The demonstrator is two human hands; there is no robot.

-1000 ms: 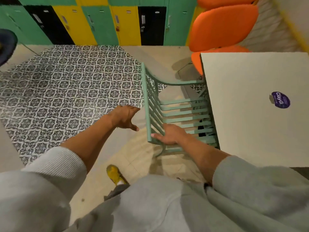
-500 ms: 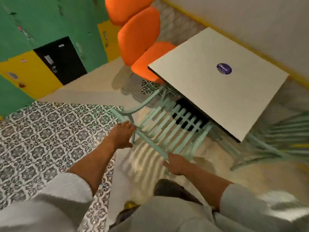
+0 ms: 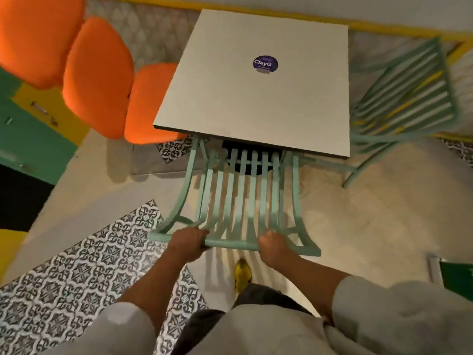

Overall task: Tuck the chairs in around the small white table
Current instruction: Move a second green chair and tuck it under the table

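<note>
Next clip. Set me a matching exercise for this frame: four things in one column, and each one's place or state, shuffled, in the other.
Things:
1. near green chair
2. orange chair
3. far green chair
4. purple sticker

Places or states:
A. on top of the white table
B. at the table's left side
C. at the table's right side, no hand on it
D. top rail in the grip of left hand and right hand

Pairs: 1-D, 2-B, 3-C, 4-A

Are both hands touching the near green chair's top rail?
Touching. The head view shows the left hand and right hand each curled round the top rail of the near green chair.
</note>
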